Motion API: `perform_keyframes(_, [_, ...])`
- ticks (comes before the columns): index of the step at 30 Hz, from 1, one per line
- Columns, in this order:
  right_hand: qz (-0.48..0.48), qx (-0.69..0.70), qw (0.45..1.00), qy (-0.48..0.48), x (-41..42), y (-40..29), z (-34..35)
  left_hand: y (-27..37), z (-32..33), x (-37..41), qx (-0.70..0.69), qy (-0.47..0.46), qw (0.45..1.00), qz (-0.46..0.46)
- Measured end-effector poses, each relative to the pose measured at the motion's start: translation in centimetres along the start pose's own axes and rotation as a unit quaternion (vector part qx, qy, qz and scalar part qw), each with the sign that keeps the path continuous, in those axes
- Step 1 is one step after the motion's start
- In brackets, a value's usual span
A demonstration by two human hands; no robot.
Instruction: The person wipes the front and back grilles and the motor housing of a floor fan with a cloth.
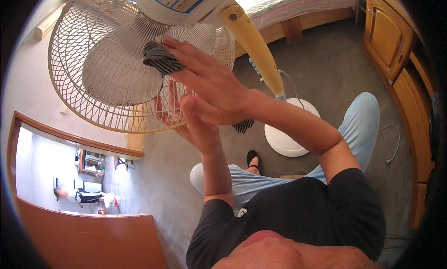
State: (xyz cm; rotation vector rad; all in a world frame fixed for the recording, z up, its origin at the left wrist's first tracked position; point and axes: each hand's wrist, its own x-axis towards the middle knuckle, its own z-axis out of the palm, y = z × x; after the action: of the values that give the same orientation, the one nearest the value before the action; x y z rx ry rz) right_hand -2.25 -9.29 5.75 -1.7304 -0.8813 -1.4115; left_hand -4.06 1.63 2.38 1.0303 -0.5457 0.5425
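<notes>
A pedestal fan's wire guard (115,120) fills the upper left, with grey blades (115,66) visible through it, their surface speckled with dirt. My right hand (213,82) lies over the rear side of the guard and presses a dark striped cloth (162,58) against the wires below the white motor housing (174,7). Another end of the cloth hangs under my palm. My left hand (202,134) grips the guard's lower rim; its fingers show through the wires on the far side, and my right hand partly covers it.
The fan's yellow column (260,52) runs down to a round white base (286,138) on the grey floor. A bed (307,5) stands behind it. Wooden cabinets (387,38) line the right. Through a doorway at left, a person (87,195) stands. A cord (396,140) lies at right.
</notes>
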Motion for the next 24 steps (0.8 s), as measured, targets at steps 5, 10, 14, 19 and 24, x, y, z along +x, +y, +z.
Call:
perform_keyframes(5, [-0.032,-0.128,0.991,0.013,3.7,1.7,0.8,-0.1,0.3,0.0,0.024,-0.002,1.000,0.019])
perform_keyframes(10, [0.001,-0.004,0.999,-0.035,0.4,-0.3,0.2,-0.5,-0.5,-0.3,0.022,0.019,1.000,0.005])
perform_keyframes(14, [0.021,-0.097,0.995,-0.019,-1.3,1.5,-0.4,-0.3,-1.0,0.1,0.024,0.005,0.999,-0.026])
perform_keyframes(19, [0.051,-0.094,0.994,0.013,-2.7,2.9,-0.4,-0.1,0.3,0.1,0.010,0.012,1.000,-0.012])
perform_keyframes(24, [0.106,-0.072,0.992,0.007,-8.0,0.5,-0.3,-0.5,0.0,0.4,0.010,0.016,1.000,-0.018])
